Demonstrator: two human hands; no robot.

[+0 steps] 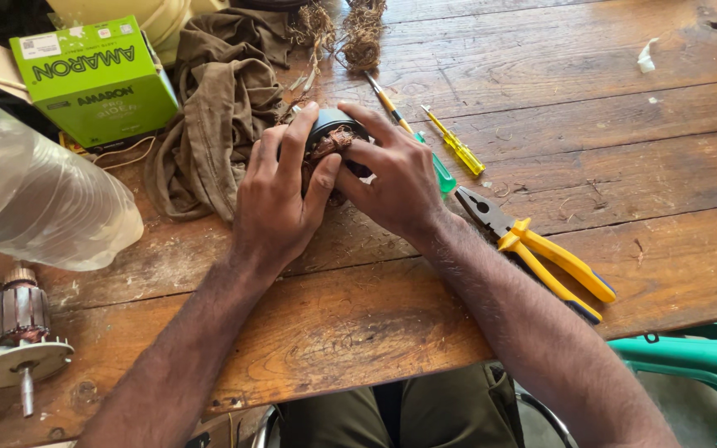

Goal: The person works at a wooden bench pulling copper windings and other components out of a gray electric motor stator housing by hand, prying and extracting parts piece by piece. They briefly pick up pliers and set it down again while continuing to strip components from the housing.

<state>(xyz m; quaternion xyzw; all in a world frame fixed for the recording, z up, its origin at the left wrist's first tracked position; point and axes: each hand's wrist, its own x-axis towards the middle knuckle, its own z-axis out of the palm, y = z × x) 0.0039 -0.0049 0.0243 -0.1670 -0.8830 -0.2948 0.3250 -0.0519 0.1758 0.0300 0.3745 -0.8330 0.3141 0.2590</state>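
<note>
Copper winding shows inside the dark round motor part [335, 137] gripped by both the left hand [280, 195] and right hand [396, 178] near the wooden table [624, 166]'s far middle, thumbs seemingly working the wire, so a firm, careful pull seems needed.

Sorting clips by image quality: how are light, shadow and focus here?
Head view: hard sunlight on the worn wooden table, crisp shadows under the yellow-handled pliers, glare on the clear plastic bottle; both hands on the dark round motor part look sharp.
</note>
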